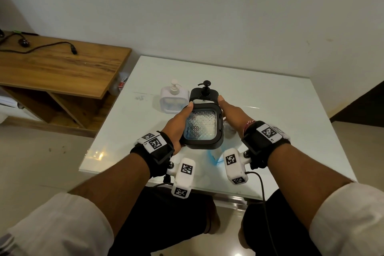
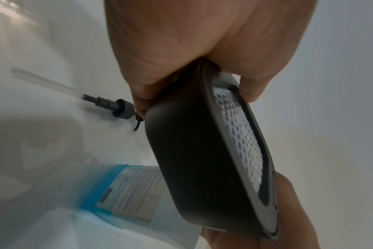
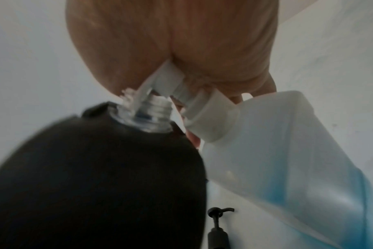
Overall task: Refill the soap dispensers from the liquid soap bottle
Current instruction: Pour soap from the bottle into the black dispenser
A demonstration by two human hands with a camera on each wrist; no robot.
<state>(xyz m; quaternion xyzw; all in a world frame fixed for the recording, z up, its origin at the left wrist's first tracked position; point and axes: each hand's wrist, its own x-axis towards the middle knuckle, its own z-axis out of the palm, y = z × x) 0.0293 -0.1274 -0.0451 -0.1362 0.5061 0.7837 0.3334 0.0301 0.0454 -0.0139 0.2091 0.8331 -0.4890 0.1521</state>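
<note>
My left hand (image 1: pixel 178 124) grips a black soap dispenser (image 1: pixel 201 127) with a textured clear window, held tilted above the table. Its clear threaded neck (image 3: pixel 151 111) is uncapped and points toward my right hand (image 1: pixel 230 114). That hand is curled over the white pump head (image 3: pixel 166 79) of the liquid soap bottle (image 3: pixel 277 151), whose nozzle sits in the neck. The bottle, translucent with a blue label (image 2: pixel 126 190), is mostly hidden under the dispenser in the head view. The dispenser's black pump (image 2: pixel 115 104) lies loose on the table.
A white dispenser (image 1: pixel 173 100) and a second black dispenser (image 1: pixel 204 93), both with pumps on, stand just behind my hands on the white glass table (image 1: pixel 270 110). A wooden desk (image 1: pixel 62 64) with a black cable (image 1: pixel 41 47) stands to the left. The wall is close behind.
</note>
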